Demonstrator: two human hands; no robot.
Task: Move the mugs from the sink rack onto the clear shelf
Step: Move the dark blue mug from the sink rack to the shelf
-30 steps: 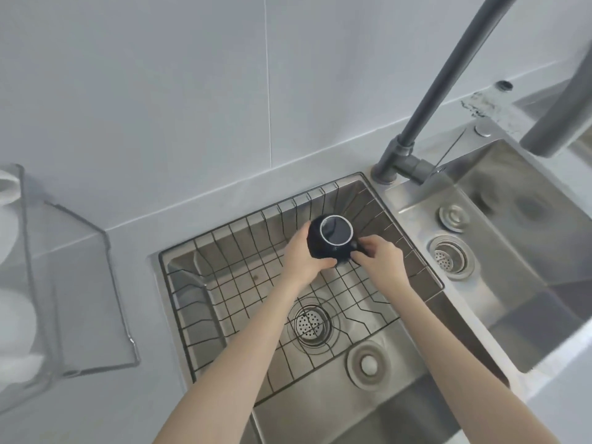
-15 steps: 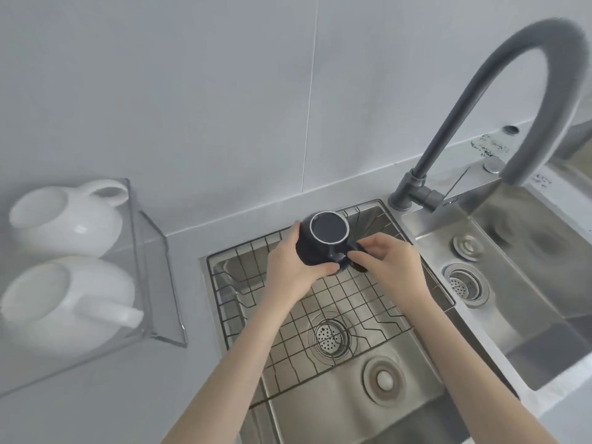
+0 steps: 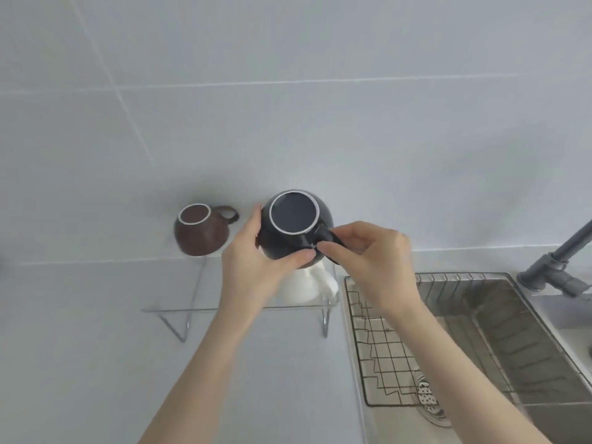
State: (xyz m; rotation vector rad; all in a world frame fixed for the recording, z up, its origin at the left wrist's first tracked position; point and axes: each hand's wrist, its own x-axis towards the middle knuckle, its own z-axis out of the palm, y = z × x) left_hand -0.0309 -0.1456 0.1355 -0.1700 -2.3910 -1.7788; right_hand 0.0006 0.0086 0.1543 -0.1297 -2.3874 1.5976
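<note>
I hold a dark navy mug (image 3: 293, 227) upside down, its pale-ringed base facing me, above the right end of the clear shelf (image 3: 205, 310). My left hand (image 3: 253, 267) cups its body from the left and below. My right hand (image 3: 368, 251) pinches its handle on the right. A brown mug (image 3: 200, 230) sits upside down on the shelf's upper level, to the left. A white mug (image 3: 304, 285) shows below the dark one, partly hidden by my hands. The wire sink rack (image 3: 384, 354) lies in the sink at the right with no mug on it.
A steel sink (image 3: 512, 341) with a drain strainer (image 3: 427, 395) fills the lower right. A grey faucet (image 3: 557, 267) rises at the right edge. The tiled wall stands directly behind the shelf. Grey countertop spreads to the lower left.
Both hands carried the dark mug up and left, from over the sink rack to above the clear shelf. My view swung left, bringing the brown mug into sight.
</note>
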